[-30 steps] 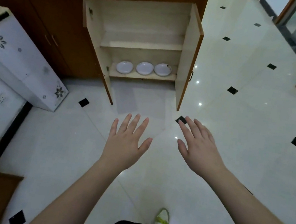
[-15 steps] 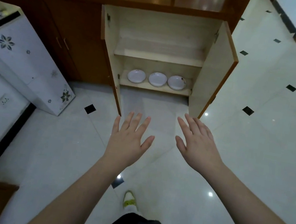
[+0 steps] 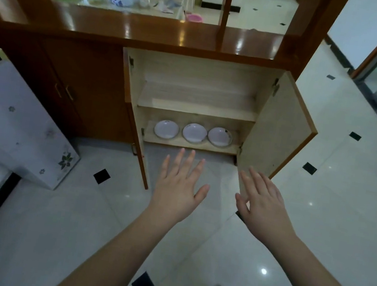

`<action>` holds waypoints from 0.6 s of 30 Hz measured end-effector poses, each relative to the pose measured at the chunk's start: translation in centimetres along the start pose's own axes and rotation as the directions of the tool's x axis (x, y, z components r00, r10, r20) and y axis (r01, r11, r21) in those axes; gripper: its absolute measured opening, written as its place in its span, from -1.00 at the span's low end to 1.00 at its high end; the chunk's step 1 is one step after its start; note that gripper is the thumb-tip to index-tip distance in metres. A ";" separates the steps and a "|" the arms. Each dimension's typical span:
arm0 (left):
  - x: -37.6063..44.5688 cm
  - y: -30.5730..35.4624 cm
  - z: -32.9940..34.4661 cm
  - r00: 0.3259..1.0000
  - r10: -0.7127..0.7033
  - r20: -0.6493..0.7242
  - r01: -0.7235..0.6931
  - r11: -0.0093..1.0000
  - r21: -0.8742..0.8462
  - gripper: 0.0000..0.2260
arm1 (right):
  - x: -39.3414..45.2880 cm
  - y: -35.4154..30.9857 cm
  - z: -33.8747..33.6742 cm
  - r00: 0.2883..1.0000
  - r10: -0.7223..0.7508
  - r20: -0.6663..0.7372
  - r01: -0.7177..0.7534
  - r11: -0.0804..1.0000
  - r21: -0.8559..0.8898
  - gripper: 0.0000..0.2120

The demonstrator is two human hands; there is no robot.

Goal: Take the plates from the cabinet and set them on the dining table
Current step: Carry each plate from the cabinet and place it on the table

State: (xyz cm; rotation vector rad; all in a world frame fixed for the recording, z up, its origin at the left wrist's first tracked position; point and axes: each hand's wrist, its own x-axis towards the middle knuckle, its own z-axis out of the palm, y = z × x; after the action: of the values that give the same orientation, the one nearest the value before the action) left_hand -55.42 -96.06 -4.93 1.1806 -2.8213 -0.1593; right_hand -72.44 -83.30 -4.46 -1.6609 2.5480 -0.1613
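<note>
Three white plates: left plate point(image 3: 166, 128), middle plate point(image 3: 194, 132), right plate point(image 3: 220, 136), side by side on bottom shelf of open cabinet point(image 3: 198, 100), mid-frame. Both doors swung wide. Below, over tiled floor point(image 3: 48, 220), left hand point(image 3: 179, 190) and right hand point(image 3: 264, 208), fingers spread, empty, short of plates. Lower left: white floral-print appliance point(image 3: 14, 124).

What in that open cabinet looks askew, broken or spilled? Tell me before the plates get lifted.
Nothing stands out. Three plates, left, middle and right, sit flat in a neat row on the bottom shelf. No chips or spills show. The upper shelf is bare, and both doors hang open.
</note>
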 end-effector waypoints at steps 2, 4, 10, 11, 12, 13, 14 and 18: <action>2.3 0.1 0.4 1.000 0.023 0.013 -0.023 1.000 0.000 -0.41 | 2.1 0.7 0.1 1.000 0.008 -0.013 -0.008 1.000 -0.002 -0.35; 4.8 0.0 1.0 0.999 0.043 0.032 -0.043 0.999 0.009 -0.40 | 4.2 1.3 0.3 1.000 0.013 -0.013 -0.013 1.000 -0.007 -0.35; 13.3 0.0 2.4 0.997 0.062 0.037 -0.064 0.997 0.053 -0.40 | 12.0 3.9 1.1 1.000 0.019 -0.012 -0.019 0.999 0.045 -0.36; 14.2 0.1 2.5 0.996 0.065 0.054 -0.068 0.996 0.051 -0.40 | 13.1 4.3 1.0 1.000 0.014 -0.020 -0.013 0.999 0.040 -0.37; 15.0 0.1 2.5 0.996 0.072 0.057 -0.074 0.996 0.049 -0.40 | 14.0 4.5 1.0 1.000 0.007 -0.025 -0.006 1.000 0.030 -0.38; 16.5 0.1 2.4 0.996 0.078 0.051 -0.081 0.996 0.048 -0.39 | 15.4 5.0 0.8 1.000 0.012 -0.021 -0.011 0.999 0.033 -0.39; 18.0 -0.1 2.5 0.996 0.078 0.042 -0.080 0.996 0.045 -0.37 | 16.9 5.5 0.6 1.000 0.015 -0.021 -0.014 0.999 0.034 -0.40; 23.3 -1.7 3.8 0.999 0.004 0.051 -0.006 1.000 0.028 -0.36 | 22.7 7.1 0.9 0.999 -0.025 -0.020 0.026 0.999 0.047 -0.46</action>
State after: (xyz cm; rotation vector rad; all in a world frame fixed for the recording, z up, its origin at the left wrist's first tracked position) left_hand -70.93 -113.60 -8.15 1.1917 -2.8800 -0.1523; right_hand -87.87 -101.31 -6.87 -1.6837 2.5170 -0.2388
